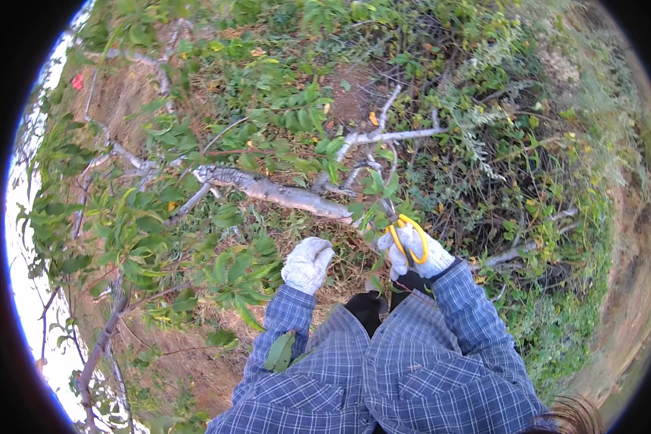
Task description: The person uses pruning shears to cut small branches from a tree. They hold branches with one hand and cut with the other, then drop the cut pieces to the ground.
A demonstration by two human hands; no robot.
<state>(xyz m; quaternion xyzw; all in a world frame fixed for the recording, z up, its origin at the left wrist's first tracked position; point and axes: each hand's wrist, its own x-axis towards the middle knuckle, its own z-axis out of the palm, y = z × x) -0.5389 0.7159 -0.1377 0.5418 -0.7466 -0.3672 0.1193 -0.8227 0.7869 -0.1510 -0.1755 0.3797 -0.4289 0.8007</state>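
My right hand (415, 250), in a white knit work glove, grips scissors with yellow loop handles (424, 241). Their metal blades point up and away, among the leaves and twigs of a small shoot (380, 187). My left hand (307, 265), in a matching glove, is curled at the middle of the view, below a thick grey tree limb (282, 195); whether anything is inside it I cannot tell. The limb runs from the left towards my right hand, with pale cut-back side branches (396, 135) rising from it.
Leafy branches (135, 233) crowd the left side, with a bare stem (106, 336) lower down. A dense shrub tangle (477, 146) covers the right. A cut-back branch (512, 255) lies right of my right hand. A loose leaf (280, 351) rests against my left sleeve.
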